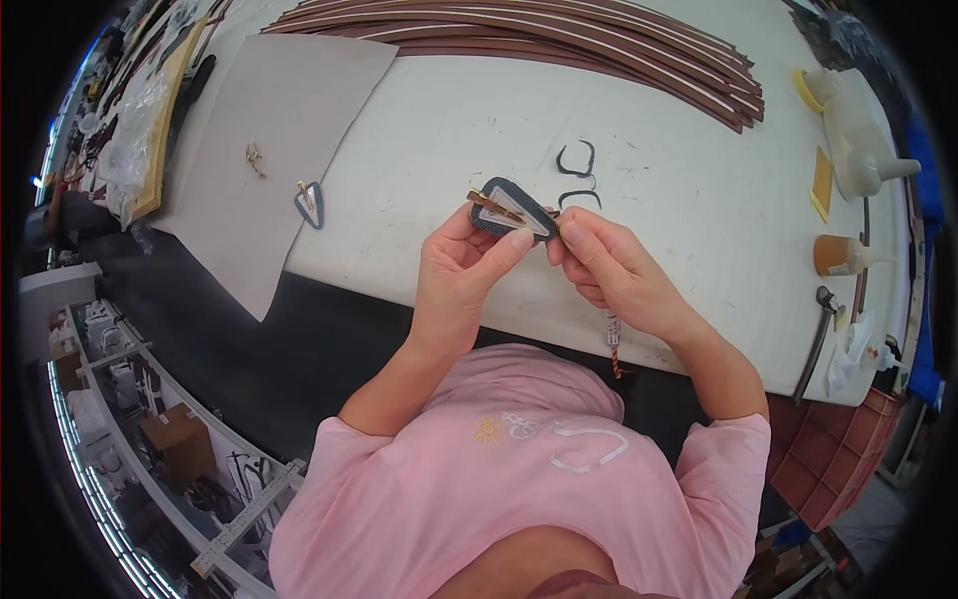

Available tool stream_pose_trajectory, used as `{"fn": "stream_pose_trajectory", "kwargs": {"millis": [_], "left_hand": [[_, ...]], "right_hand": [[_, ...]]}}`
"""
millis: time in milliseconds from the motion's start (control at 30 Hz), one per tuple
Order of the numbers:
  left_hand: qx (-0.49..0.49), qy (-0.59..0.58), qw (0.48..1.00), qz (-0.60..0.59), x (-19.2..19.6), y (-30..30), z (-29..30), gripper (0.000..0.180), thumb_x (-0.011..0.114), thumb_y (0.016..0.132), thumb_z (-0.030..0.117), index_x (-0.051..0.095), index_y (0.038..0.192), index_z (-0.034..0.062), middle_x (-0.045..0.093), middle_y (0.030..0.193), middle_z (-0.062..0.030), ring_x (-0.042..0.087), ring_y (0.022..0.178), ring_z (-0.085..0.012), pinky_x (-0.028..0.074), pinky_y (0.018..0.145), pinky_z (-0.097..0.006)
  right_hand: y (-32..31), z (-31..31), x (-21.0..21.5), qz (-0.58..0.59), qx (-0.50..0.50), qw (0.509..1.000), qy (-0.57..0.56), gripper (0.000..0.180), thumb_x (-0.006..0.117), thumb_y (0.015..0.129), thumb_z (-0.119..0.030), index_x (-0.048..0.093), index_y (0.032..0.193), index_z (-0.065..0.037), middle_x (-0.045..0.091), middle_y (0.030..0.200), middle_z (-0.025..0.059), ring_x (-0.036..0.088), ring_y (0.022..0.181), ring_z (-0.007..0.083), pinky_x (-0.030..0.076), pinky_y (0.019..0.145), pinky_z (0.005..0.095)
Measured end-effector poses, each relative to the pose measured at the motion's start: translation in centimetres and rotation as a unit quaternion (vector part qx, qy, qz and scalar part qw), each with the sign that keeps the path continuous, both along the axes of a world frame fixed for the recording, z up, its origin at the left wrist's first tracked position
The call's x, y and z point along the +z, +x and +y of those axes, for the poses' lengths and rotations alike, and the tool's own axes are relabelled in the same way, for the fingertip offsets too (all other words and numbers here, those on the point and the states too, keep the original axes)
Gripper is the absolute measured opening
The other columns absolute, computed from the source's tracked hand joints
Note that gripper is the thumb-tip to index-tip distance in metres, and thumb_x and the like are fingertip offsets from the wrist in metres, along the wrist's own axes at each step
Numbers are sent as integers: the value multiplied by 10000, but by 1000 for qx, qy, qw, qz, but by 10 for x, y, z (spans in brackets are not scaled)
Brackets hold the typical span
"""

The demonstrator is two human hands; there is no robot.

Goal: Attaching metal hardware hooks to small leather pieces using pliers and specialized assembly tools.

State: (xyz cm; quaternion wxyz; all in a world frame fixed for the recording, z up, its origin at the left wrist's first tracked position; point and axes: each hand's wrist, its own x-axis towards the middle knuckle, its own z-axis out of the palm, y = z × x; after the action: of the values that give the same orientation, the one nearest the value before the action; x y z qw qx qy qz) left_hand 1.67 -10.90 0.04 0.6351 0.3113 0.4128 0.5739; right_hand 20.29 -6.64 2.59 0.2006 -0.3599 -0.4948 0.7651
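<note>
A dark triangular hair clip (548, 227) with a pale inner panel and a gold metal clip is held up over the near part of the white table. My left hand (461, 268) grips it between thumb and fingers along its lower edge. My right hand (621, 270) is closed in a pinch at the narrow right tip. Below the right hand hangs a white-labelled piece with an orange-and-black cord (614, 334); whether the hand holds it cannot be made out. Two curved dark strips (589, 158) lie just beyond the hands.
On the left, a grey sheet (269, 110) carries small gold pieces (254, 160); a second triangular clip (312, 207) lies at its edge. Brown strips (559, 35) lie across the back. At right are a white squeeze bottle (853, 135), an amber bottle (836, 256) and a hammer (816, 344).
</note>
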Motion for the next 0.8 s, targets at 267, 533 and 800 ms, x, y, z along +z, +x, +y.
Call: {"fn": "stream_pose_trajectory", "kwargs": {"millis": [267, 533, 800], "left_hand": [[-7, 4, 1000, 8, -5, -3, -1, 249, 625, 911, 28, 622, 1160, 18, 692, 1118, -127, 646, 1041, -162, 495, 963, -350], [-3, -8, 1000, -20, 6, -11, 4, 205, 654, 904, 50, 647, 1109, 39, 687, 1095, -57, 601, 990, -93, 444, 945, -265], [-24, -32, 999, -13, 0, -6, -4, 206, 672, 896, 57, 652, 1102, 53, 674, 1032, -15, 573, 976, -67, 444, 887, -248]], "right_hand": [[-4, 0, -4, -5, -16, 999, 35, 343, 380, 1065, -334, 536, 910, -71, 323, 642, -82, 248, 538, 16, 223, 469, 209], [-4, -4, 0, 6, 6, 1000, -6, 371, 330, 1073, -359, 534, 960, -70, 320, 648, -80, 239, 534, 24, 229, 476, 207], [-9, -5, -2, 12, -13, 1000, -1, 391, 318, 1074, -384, 507, 975, -57, 291, 644, -75, 206, 519, 23, 191, 462, 207]]}}
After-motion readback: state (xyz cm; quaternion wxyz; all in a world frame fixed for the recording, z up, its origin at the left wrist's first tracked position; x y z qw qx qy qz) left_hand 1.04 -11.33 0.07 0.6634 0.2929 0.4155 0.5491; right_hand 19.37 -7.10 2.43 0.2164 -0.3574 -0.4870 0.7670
